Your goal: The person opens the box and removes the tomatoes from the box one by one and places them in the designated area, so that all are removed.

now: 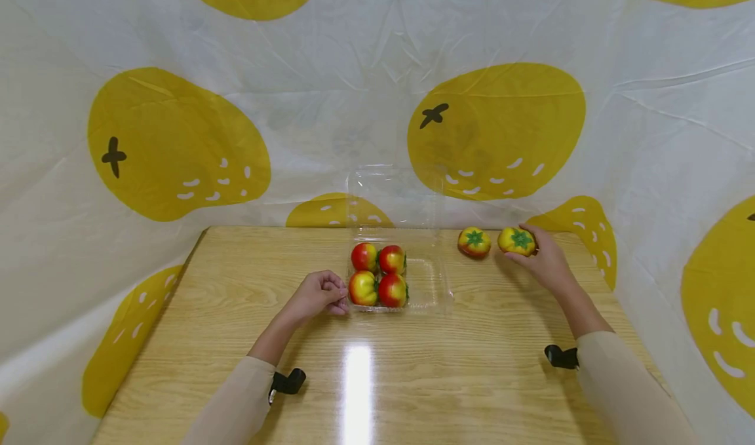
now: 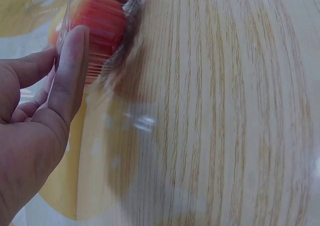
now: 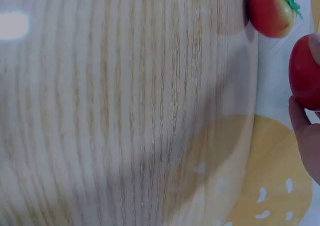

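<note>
A clear plastic clamshell box [image 1: 426,281] lies on the table with its lid [image 1: 395,196] raised at the back. Several red-and-yellow tomatoes [image 1: 392,290] with green calyxes fill its left part. My left hand [image 1: 319,294] pinches the box's left edge between thumb and fingers; the left wrist view shows the thumb against the ribbed wall beside a tomato [image 2: 97,23]. My right hand [image 1: 545,258] grips another tomato [image 1: 516,240], calyx up, at the table's back right. In the right wrist view this tomato [image 3: 304,75] is partly cut off by the frame edge.
One loose tomato [image 1: 474,242] sits between the box and my right hand. Behind the wooden table [image 1: 472,379] hangs a white cloth [image 1: 336,104] printed with large yellow fruit, which also runs along both sides.
</note>
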The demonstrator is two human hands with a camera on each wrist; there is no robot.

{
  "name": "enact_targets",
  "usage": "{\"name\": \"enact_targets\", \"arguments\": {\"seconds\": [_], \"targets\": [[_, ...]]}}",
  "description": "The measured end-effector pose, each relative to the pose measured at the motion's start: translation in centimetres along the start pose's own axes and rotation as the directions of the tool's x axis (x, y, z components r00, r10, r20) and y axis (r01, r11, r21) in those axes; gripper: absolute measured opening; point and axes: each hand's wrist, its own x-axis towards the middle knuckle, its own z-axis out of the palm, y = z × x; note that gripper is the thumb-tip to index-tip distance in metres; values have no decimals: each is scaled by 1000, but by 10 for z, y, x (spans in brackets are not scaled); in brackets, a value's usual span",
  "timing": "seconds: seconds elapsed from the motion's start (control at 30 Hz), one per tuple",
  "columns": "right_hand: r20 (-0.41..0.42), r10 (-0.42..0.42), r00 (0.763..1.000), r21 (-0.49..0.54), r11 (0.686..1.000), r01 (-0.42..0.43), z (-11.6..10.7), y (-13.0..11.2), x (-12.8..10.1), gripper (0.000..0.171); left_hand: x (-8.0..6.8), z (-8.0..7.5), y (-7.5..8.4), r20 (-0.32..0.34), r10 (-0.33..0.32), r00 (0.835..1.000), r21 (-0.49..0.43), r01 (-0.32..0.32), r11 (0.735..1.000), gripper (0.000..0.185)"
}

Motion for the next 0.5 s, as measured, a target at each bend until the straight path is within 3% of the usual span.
{"name": "enact_targets", "arguments": {"seconds": [0.5], "targets": [[10,131,991,-39,991,-130,11,28,19,84,0,0,0,-10,-6,1000,2,6,1000,14]]}}
